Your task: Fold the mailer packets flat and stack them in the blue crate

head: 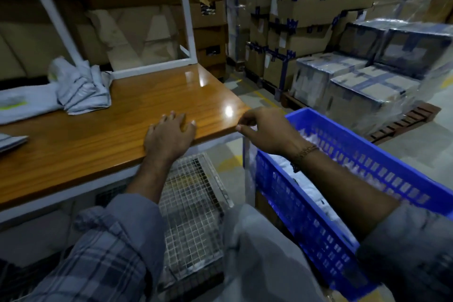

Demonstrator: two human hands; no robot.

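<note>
1. Mailer packets already stacked [306, 186] lie pale inside the blue crate [367, 169], at the near right, below the edge of the surface [98, 135]. Neither hand carries a packet, so the step in hand looks like fetching the next one.
2. The right hand [264, 130] hangs above the crate's near-left corner, just beside the surface's corner. Its grip is loosely curled, thumb and forefinger near each other, and nothing shows between them. I judge it best to lift this hand clear of the crate rim before it swings left.
3. The left hand [169, 137] rests flat on the surface's near edge, grip spread, fingers straight on the wood. It can serve as a brace during the reach across.
4. A flat packet's corner [12, 141] shows at the left edge of the surface; it is the nearer candidate, though most of it lies out of view.
5. Farther off, at the far left, a crumpled heap of packets [81, 88] sits against the white frame [188, 32]. One packet should be taken from the top of the heap, not pulled from beneath, then drawn to the bare wood in the middle, where there is room to smooth out the air and crease it flat.
6. Wrapped cartons [343, 81] stand beyond the crate, well apart from the work.
</note>
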